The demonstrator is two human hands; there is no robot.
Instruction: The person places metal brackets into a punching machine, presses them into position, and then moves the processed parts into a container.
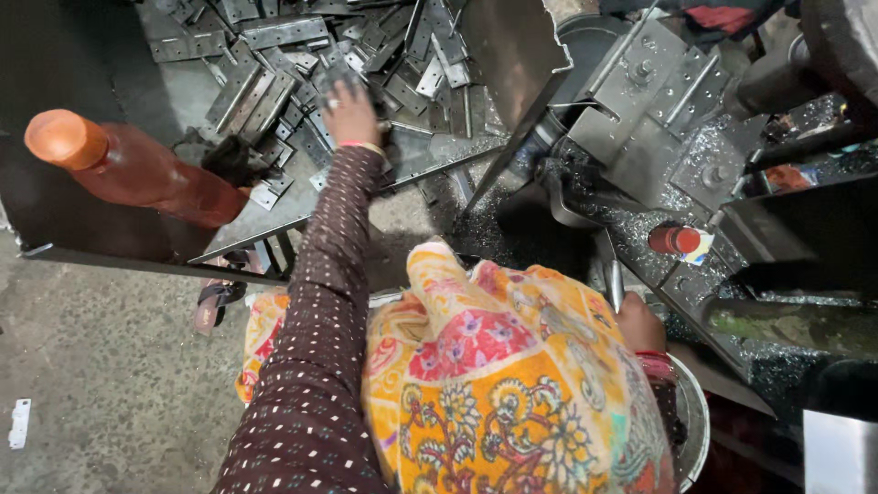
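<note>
My left hand (349, 110) reaches forward into a heap of flat grey metal plates (302, 55) with holes in them, and its fingers are closed over one or more plates at the near edge of the heap. My right hand (638, 322) is low at the right, wrapped around a slim metal lever (615, 279) of the machine. A dark dotted sleeve covers my left arm, and a bright flowered cloth (512, 384) hangs across my front.
The plates lie in a dark metal tray (274, 220). An orange-capped bottle (128, 169) rests at the left. A metal press machine (658, 101) strewn with shavings fills the right, with a small red-capped pot (675, 240). Concrete floor (101, 366) lies lower left.
</note>
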